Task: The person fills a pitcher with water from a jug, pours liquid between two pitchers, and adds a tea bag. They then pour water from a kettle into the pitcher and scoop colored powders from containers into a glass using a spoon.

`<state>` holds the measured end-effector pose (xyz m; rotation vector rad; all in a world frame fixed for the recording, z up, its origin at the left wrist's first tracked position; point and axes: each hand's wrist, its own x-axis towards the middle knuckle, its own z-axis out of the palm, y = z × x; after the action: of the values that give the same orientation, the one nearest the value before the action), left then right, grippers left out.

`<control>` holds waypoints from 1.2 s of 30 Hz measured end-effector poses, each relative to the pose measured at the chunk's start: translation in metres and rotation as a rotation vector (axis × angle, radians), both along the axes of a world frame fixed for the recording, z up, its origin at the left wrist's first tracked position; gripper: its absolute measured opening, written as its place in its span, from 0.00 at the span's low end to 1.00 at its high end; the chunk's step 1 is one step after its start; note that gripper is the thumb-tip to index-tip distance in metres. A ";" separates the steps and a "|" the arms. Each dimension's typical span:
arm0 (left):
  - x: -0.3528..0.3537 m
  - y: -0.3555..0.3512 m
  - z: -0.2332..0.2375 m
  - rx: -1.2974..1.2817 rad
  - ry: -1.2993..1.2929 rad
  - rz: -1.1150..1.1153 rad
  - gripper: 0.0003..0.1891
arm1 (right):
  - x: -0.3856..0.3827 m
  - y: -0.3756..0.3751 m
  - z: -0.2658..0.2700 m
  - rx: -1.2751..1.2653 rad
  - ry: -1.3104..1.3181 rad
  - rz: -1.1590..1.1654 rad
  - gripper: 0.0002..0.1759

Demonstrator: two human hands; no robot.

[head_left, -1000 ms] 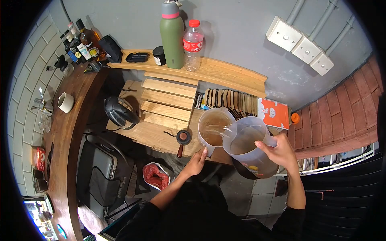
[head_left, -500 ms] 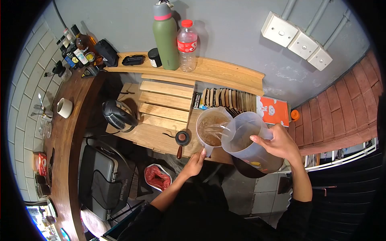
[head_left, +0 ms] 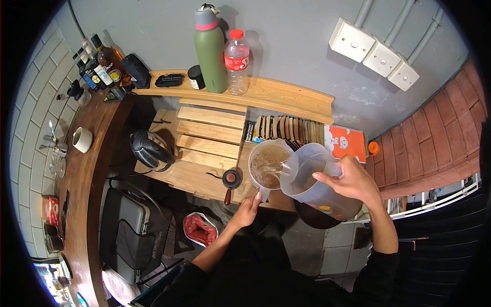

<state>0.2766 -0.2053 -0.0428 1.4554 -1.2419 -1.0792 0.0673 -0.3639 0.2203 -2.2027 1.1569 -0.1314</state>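
My right hand (head_left: 353, 179) grips the handle of a large translucent plastic pitcher (head_left: 307, 181), tilted to the left. Clear liquid streams from its spout into a second pitcher (head_left: 252, 174), which stands upright and holds bubbling, brownish-looking liquid. My left hand (head_left: 247, 211) is closed around that second pitcher's handle, low on its near side. The tilted pitcher's spout overlaps the rim of the upright one in this view. Just left of the upright pitcher lies a portafilter (head_left: 231, 178) with a wooden handle.
A slatted wooden rack (head_left: 209, 135) and a black kettle (head_left: 152, 151) are on the wooden table at left. Behind stand a row of books (head_left: 291, 127) and an orange notebook (head_left: 346, 142). A shelf (head_left: 286, 97) holds a green bottle (head_left: 210, 56) and a plastic bottle (head_left: 237, 61). A lined bin (head_left: 202, 228) stands below.
Liquid keeps flowing, and the level in the upright pitcher looks a little higher. Both hands keep their grips; the camera view has shifted slightly.
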 end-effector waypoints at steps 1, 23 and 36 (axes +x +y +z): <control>0.000 0.001 0.001 0.000 0.000 -0.001 0.27 | 0.000 0.001 0.001 0.012 0.002 -0.019 0.29; -0.005 0.001 0.001 -0.020 0.008 0.042 0.30 | 0.000 0.004 0.008 0.027 0.037 0.029 0.25; -0.025 0.004 0.006 -0.013 -0.009 0.307 0.24 | -0.037 -0.006 -0.026 0.053 -0.207 0.076 0.23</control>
<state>0.2512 -0.2012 -0.0366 1.5813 -0.9894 -0.8562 0.0303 -0.3703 0.1945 -2.1268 0.9520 -0.2865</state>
